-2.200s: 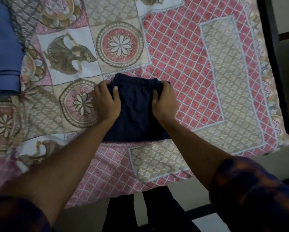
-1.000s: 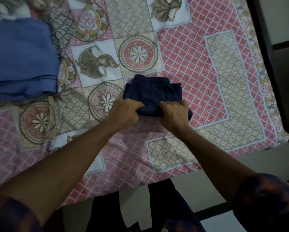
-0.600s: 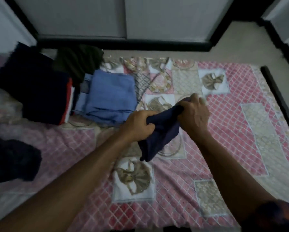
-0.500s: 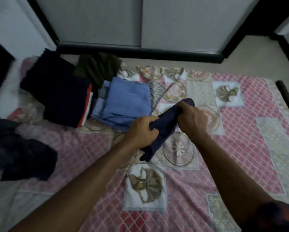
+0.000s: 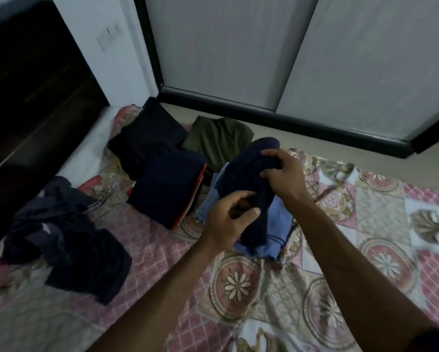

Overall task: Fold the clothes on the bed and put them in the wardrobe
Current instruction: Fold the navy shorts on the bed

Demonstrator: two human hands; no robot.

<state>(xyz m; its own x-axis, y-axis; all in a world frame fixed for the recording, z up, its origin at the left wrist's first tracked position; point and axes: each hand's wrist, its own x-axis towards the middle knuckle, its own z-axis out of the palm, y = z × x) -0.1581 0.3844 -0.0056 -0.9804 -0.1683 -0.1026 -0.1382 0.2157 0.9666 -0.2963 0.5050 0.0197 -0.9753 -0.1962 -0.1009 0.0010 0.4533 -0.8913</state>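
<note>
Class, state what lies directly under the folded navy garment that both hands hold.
Folded light-blue clothes on the bedspread show beneath the navy garment; their middle is covered.

On bed [image 5: 162, 250]: folded stack [image 5: 166, 184], loose heap [image 5: 68, 250] left of it; wardrobe [image 5: 238, 47] behind.

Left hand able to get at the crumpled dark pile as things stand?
Path yes, hand probably no: bare bedspread lies between the left hand and the crumpled dark pile, but it and the right hand both grip the folded navy garment.
</note>
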